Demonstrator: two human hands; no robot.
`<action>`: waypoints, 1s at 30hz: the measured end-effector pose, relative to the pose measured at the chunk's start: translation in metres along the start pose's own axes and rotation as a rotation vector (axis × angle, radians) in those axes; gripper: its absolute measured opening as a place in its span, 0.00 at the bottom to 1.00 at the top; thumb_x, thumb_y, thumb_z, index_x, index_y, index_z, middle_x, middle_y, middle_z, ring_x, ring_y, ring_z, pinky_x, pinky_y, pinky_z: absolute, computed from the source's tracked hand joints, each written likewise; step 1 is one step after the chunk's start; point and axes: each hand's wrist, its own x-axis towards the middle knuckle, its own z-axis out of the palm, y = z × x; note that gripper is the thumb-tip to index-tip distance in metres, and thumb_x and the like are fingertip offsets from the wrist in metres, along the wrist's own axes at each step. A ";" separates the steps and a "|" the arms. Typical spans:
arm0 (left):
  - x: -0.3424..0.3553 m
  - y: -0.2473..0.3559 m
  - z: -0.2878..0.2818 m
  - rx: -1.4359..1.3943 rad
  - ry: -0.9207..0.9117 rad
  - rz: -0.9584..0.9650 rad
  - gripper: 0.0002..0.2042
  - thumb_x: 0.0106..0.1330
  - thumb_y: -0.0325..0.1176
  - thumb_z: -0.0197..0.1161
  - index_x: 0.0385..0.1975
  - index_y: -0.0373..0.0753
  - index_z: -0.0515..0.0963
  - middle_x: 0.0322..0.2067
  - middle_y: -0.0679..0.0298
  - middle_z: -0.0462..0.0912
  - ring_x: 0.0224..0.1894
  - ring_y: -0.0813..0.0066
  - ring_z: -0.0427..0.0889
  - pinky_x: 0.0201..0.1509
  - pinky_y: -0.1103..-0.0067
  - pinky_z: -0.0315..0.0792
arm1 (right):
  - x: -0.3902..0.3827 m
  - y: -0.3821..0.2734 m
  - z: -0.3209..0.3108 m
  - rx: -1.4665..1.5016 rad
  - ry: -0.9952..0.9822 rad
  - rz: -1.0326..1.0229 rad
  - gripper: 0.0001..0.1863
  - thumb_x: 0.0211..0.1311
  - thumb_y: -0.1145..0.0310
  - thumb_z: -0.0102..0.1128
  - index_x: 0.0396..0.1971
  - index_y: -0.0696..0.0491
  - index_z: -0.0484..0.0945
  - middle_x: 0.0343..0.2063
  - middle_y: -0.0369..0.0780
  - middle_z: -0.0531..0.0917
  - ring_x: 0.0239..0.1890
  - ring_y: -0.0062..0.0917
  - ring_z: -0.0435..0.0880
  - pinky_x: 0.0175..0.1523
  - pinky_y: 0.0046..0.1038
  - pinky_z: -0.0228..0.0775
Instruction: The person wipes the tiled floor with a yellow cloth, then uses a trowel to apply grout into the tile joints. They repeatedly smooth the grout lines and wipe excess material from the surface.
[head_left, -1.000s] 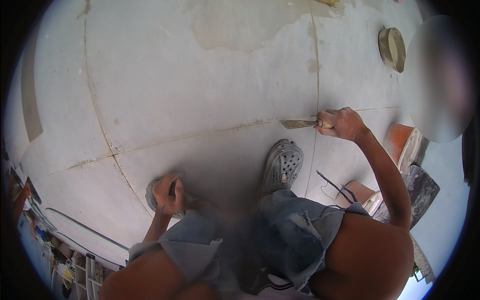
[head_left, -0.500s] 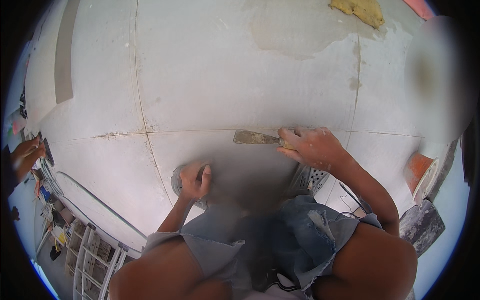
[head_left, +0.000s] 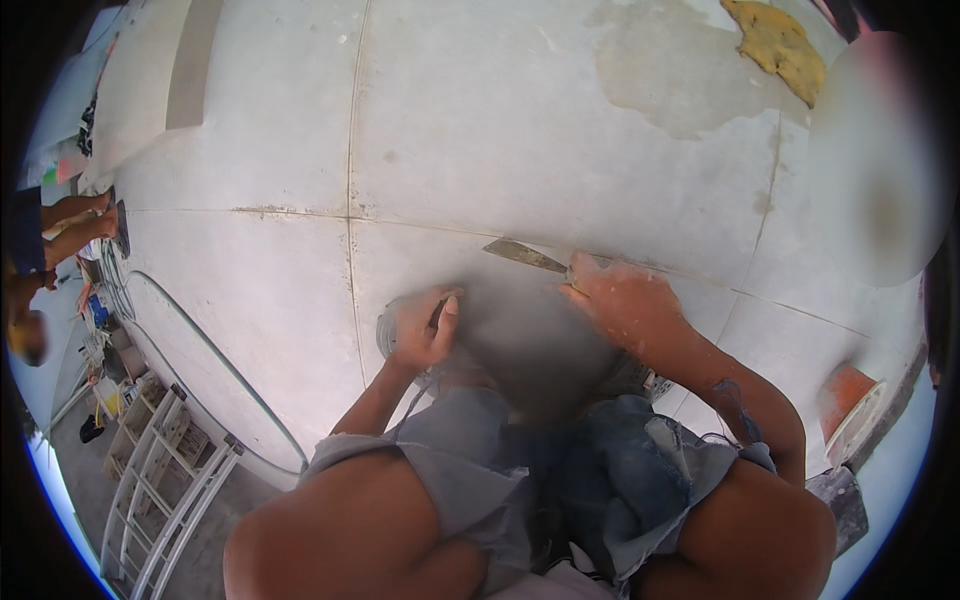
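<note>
My right hand (head_left: 630,305) is closed round the handle of a putty knife, its fingers covering most of that handle. The narrow, stained blade (head_left: 525,254) points left and lies at or just above the joint between the large pale floor tiles (head_left: 480,120). In front of my left knee, my left hand (head_left: 425,328) is closed in a curl with the thumb up. A bit of something dark shows between its thumb and fingers, too little to name. A blurred dark smear across the middle of the view hides the floor between my hands.
A yellow sponge-like piece (head_left: 785,50) lies at the far right beside a damp patch. An orange bucket (head_left: 848,400) lies tipped at the right. Leftward are a hose (head_left: 215,350), an aluminium ladder (head_left: 165,490), assorted tools and another person's legs (head_left: 80,225).
My view has turned, so the tile joints slant more and the floor things have shifted. The knife blade has tilted and looks narrower; its tip now points up and left. Both hands keep their grip.
</note>
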 end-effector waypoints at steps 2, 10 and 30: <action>-0.008 -0.004 -0.003 0.011 0.023 0.027 0.14 0.77 0.37 0.59 0.45 0.32 0.85 0.25 0.58 0.83 0.26 0.64 0.83 0.34 0.71 0.75 | -0.032 0.044 -0.010 -0.085 -0.047 0.040 0.22 0.74 0.44 0.59 0.48 0.49 0.77 0.21 0.45 0.85 0.28 0.43 0.89 0.34 0.42 0.82; 0.003 -0.002 -0.004 0.008 0.029 -0.025 0.13 0.77 0.36 0.59 0.45 0.32 0.85 0.24 0.58 0.82 0.24 0.65 0.82 0.31 0.72 0.73 | -0.159 0.184 -0.076 0.101 -0.056 0.298 0.20 0.68 0.52 0.71 0.46 0.51 0.79 0.20 0.43 0.82 0.23 0.36 0.85 0.34 0.36 0.77; 0.037 0.041 0.071 -0.802 -0.213 -0.471 0.21 0.82 0.48 0.50 0.53 0.31 0.73 0.49 0.45 0.86 0.44 0.62 0.87 0.48 0.68 0.81 | -0.041 -0.001 0.027 1.068 0.096 -0.067 0.33 0.77 0.55 0.57 0.76 0.51 0.61 0.44 0.52 0.88 0.51 0.49 0.87 0.58 0.49 0.76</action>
